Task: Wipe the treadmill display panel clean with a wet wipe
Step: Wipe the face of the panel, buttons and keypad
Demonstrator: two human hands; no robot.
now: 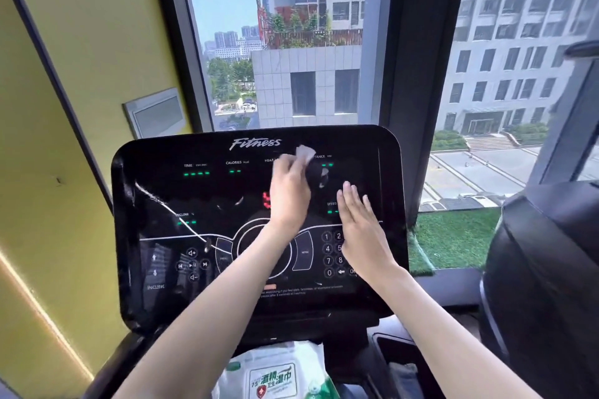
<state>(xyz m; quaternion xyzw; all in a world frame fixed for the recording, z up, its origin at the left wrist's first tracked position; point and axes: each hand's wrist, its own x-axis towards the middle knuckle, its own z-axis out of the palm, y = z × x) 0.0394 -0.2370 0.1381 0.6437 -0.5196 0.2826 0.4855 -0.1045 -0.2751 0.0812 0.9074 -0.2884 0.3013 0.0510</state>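
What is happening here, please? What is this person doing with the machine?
A person is wiping the treadmill display panel, which is lit. The left hand grips a wet wipe at the upper middle of the panel, just under the logo. The right hand lies flat with straight fingers on the right side, partly covering the number keypad. A pack of wipes sits below the console.
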